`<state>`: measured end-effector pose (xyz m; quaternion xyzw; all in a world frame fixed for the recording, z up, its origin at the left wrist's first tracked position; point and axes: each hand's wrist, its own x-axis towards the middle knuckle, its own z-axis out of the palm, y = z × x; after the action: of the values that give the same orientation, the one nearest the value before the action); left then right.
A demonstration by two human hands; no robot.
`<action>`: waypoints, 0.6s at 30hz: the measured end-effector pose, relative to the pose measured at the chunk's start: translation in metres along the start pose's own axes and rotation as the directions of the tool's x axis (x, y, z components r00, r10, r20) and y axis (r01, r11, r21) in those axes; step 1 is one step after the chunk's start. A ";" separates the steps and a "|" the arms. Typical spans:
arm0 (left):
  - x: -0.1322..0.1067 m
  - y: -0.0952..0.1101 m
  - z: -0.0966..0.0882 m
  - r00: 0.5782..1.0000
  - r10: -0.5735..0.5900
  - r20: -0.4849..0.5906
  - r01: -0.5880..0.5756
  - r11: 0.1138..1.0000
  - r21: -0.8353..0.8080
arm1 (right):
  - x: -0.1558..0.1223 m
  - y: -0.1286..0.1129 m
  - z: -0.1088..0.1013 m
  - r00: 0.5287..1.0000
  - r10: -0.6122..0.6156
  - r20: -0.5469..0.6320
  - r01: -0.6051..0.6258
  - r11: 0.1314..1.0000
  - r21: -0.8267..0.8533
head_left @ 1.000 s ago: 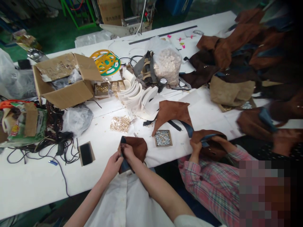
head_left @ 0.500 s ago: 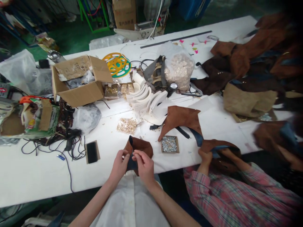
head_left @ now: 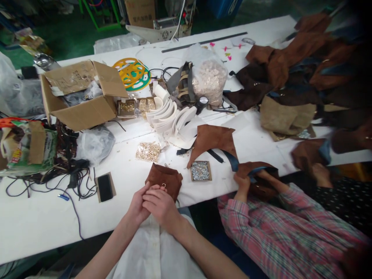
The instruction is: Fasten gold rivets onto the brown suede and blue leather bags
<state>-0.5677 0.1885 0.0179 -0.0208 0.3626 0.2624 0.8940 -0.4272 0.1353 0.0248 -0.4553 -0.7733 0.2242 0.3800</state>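
A small brown suede piece (head_left: 164,179) with a metal ring on it lies at the near edge of the white table (head_left: 43,217). My left hand (head_left: 138,203) and my right hand (head_left: 158,204) press together on its near edge, fingers closed, the right overlapping the left. What the fingers pinch besides the suede is hidden. A shallow tray of silver studs (head_left: 200,170) sits just right of the piece. A heap of gold studs (head_left: 148,151) lies beyond it.
A person in a plaid shirt (head_left: 270,236) at my right holds another suede piece (head_left: 255,172). A cardboard box (head_left: 81,97), white curved strips (head_left: 168,114), a bag of beads (head_left: 209,77), a tangle of cables (head_left: 69,178), a phone (head_left: 105,187) and piled brown suede (head_left: 290,73) crowd the table.
The suede piece has been lowered from a raised, folded hold to lie flatter on the table edge, brown side up. My hands have closed together over its near edge.
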 end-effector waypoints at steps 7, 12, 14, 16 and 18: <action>0.023 -0.004 -0.008 0.990 0.067 -0.124 -0.050 0.989 0.136 | -0.001 0.006 -0.006 0.980 0.182 -0.081 -0.169 0.975 0.145; 0.029 0.000 -0.016 0.972 0.216 -0.089 -0.161 0.895 0.417 | -0.012 0.071 -0.029 0.794 0.574 -0.200 -0.433 0.765 0.476; 0.029 0.006 -0.017 0.964 0.238 -0.122 -0.147 0.852 0.503 | -0.026 0.119 -0.035 0.723 0.677 -0.133 -0.581 0.701 0.413; 0.028 0.013 -0.016 0.963 0.247 -0.107 -0.141 0.803 0.579 | -0.042 0.163 -0.037 0.688 0.725 0.015 -0.698 0.656 0.287; 0.028 0.020 -0.014 0.964 0.257 -0.071 -0.150 0.741 0.655 | -0.055 0.193 -0.036 0.674 0.719 0.172 -0.739 0.656 0.152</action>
<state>-0.5698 0.2151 -0.0079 0.3062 0.4996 0.2159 0.7811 -0.2790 0.1811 -0.1082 -0.6733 -0.5150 0.4591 0.2658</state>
